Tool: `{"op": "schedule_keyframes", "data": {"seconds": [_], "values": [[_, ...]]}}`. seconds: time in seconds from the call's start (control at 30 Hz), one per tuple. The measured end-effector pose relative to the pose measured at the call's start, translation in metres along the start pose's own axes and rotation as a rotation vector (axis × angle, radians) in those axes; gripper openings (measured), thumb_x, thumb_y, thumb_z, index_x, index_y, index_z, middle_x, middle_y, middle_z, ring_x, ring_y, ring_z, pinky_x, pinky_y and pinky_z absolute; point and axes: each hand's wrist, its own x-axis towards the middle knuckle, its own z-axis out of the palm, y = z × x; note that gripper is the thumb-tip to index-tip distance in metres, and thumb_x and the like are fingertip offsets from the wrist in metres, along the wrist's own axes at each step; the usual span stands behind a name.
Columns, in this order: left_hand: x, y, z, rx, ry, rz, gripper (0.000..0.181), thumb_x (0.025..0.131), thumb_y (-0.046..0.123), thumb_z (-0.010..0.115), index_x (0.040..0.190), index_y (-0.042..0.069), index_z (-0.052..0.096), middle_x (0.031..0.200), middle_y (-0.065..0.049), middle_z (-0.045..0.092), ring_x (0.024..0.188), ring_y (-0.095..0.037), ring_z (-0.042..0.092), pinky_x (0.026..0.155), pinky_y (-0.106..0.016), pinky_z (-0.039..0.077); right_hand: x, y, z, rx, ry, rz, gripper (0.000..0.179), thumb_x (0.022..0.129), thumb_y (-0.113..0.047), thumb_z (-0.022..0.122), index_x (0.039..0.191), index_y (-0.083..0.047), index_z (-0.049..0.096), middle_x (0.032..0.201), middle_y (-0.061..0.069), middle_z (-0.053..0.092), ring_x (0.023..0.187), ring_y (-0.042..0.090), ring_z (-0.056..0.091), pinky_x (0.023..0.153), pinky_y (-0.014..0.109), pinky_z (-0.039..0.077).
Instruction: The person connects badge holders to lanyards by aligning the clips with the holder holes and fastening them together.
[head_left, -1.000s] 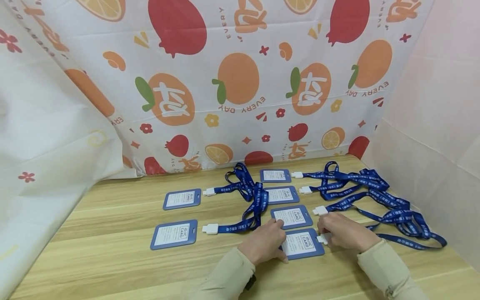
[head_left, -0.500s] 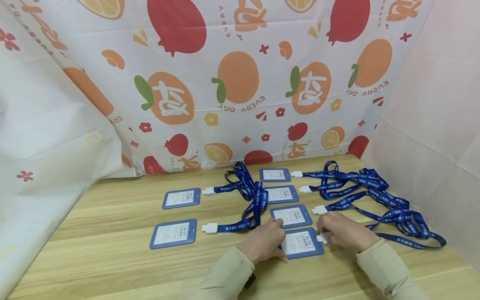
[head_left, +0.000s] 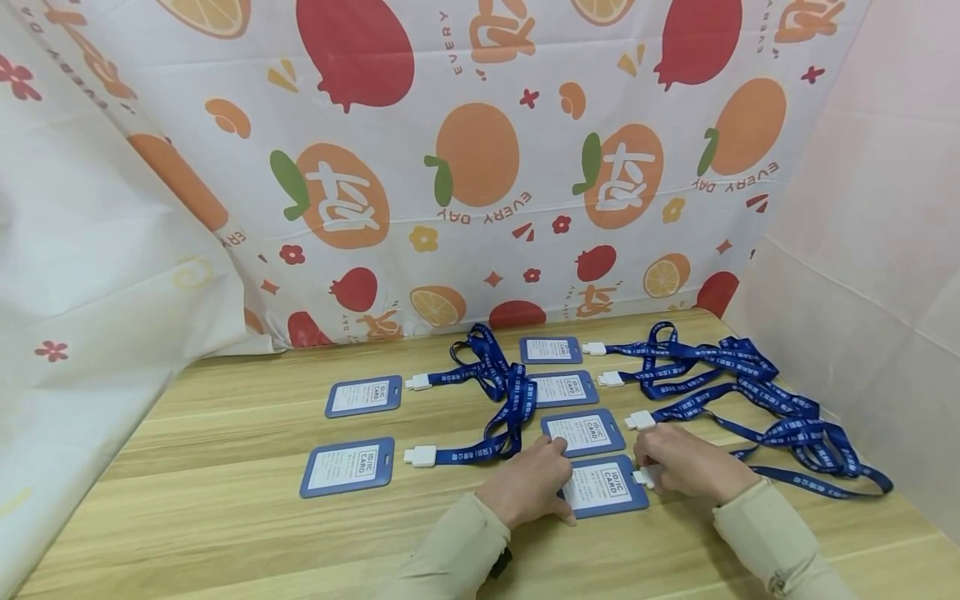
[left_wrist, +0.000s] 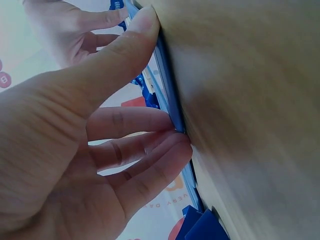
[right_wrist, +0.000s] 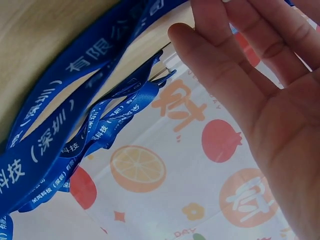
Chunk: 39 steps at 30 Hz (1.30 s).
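Left grip clamps a card holder, right grip a clip. Slipping could nudge the neighbouring holder beyond the left.

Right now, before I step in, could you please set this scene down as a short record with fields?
Left hand: grips the front right card holder by its edges
Right hand: pinches a white clip at that holder's slotted end; whether it is hooked in, cannot tell
Other right card holders: three, in a column behind it
Left card holders: two, each with a clip lying apart from it
Lanyards: blue, white lettering, loosely looped
Table: wood-grain top
Backdrop: fruit-printed cloth
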Motion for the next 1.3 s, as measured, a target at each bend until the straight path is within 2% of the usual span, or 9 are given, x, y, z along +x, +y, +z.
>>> {"op": "schedule_keyframes", "data": {"seconds": [0.5,1.3], "values": [[0.0007,-0.0004,0.0011,-0.024,-0.006,-0.02,0.045,0.073,0.047,0.086,0.099,0.01,0.081,0.11,-0.003,0.065,0.091,-0.014,0.054,0.085,-0.022,0.05,-0.0007,0.0021,0.0014,-0.019,0.037,-0.071,0.028,0.071,0.017,0.077,0.089,-0.004,0.075,0.089,0.004,0.068,0.083,0.021,0.065,0.076,0.038,0.057],[0.0022,0.0009,0.0005,-0.005,-0.011,-0.018,0.047,0.074,0.048,0.085,0.103,0.01,0.08,0.111,-0.003,0.065,0.09,-0.014,0.053,0.085,-0.022,0.05,0.0001,-0.0011,-0.0006,-0.001,0.012,-0.028,0.025,0.075,0.017,0.076,0.091,-0.002,0.076,0.09,0.005,0.069,0.084,0.022,0.065,0.078,0.039,0.057]]}}
